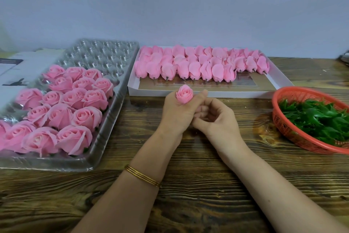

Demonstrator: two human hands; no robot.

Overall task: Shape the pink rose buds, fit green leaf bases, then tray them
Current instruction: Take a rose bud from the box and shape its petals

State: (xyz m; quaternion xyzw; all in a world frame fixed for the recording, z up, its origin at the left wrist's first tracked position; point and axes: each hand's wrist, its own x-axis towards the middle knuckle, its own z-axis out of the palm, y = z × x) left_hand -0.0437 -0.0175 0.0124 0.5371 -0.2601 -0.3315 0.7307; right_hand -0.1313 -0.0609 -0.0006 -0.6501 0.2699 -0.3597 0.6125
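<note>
My left hand (176, 112) is closed around the base of a pink rose bud (184, 94), which points up above my fist at the table's middle. My right hand (217, 117) is curled against the left hand's fingers just below the bud; whether it holds anything is hidden. A clear plastic tray (105, 57) at the left holds several finished pink roses (75, 100) in its near cells. A white box (213, 92) behind my hands holds rows of unshaped pink buds (200, 64). A red basket (294, 125) at the right holds green leaf bases (317, 117).
The wooden table (188, 185) stretches toward me under both forearms. A grey cardboard box (22, 66) lies behind the tray at far left. A pale wall stands behind everything. A dark object shows at the right edge (344, 58).
</note>
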